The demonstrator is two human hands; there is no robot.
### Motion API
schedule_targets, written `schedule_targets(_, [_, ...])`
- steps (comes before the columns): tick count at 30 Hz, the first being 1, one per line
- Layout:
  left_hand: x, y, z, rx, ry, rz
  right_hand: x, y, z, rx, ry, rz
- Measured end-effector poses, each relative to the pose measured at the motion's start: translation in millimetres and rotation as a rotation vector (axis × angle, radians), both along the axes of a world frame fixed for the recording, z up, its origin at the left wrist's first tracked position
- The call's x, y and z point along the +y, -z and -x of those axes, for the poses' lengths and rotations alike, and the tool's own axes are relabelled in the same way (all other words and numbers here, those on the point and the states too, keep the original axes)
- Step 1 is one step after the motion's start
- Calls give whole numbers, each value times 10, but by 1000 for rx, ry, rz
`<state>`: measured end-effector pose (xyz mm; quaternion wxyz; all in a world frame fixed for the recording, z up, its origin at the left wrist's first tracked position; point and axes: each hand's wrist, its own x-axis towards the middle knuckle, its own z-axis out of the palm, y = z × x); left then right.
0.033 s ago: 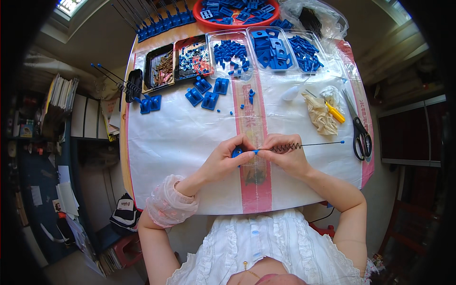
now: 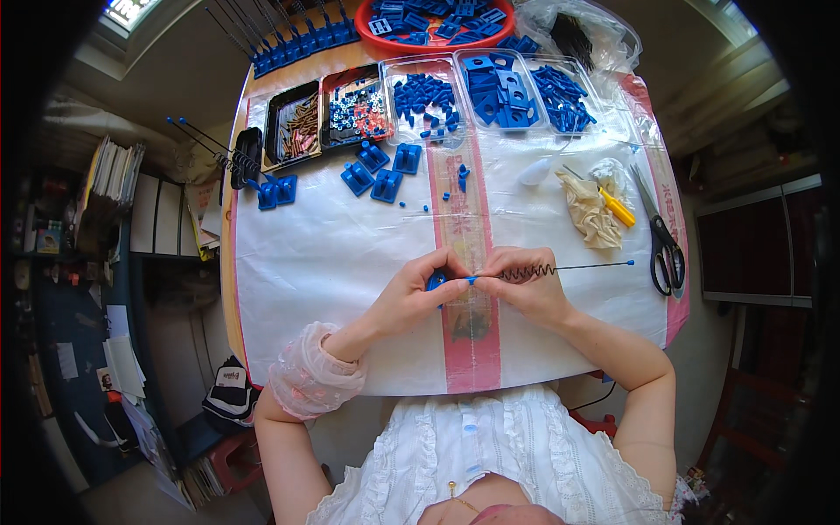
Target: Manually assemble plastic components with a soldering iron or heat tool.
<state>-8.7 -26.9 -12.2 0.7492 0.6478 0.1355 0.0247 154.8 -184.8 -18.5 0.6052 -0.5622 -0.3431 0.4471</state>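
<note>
Above the near middle of the table my two hands meet at the fingertips. Closed around a blue plastic base piece point(image 2: 436, 279), my left hand point(image 2: 423, 284) hides most of it. My right hand point(image 2: 525, 284) pinches the inner end of a black coiled spring wire point(image 2: 573, 267), whose straight part runs out to the right and ends in a small blue tip point(image 2: 631, 262). Between the fingers a bit of blue plastic shows, where the wire and base come together; the exact joint is covered. Finished-looking blue bases point(image 2: 386, 185) lie in a small group beyond my left hand.
Across the back stand trays of screws point(image 2: 299, 122), nuts point(image 2: 354, 107) and blue parts point(image 2: 503, 92), before a red basin point(image 2: 372, 39). Black scissors point(image 2: 665, 254), a yellow-handled screwdriver point(image 2: 618, 208) and a crumpled cloth point(image 2: 591, 214) lie right. Blue bases with wires point(image 2: 278, 191) stand left.
</note>
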Motion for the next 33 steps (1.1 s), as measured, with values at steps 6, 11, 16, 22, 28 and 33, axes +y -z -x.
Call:
schedule_targets(6, [-1,-15,-5,-23,11,-12,-3,3,-1,-15,-9,-20])
schedule_targets(11, [14,13,-4,-17,23,-25,6,-7,-6,6,-9,-5])
schedule_targets(16, [14,-15,-7,-9,36,16,8,-25,-17,2,-9,6])
schedule_targets(22, [15,-6,-10,-43,38,-36,1,-7,-9,-47,-12,-4])
schedule_targets(28, [-3,-14,-12,-52,25,-57,4,12,-9,-48,-16,-24])
schedule_targets(33, [23,-20,-8,-25,47,-47,4,-20,-10,-35,-15,-5])
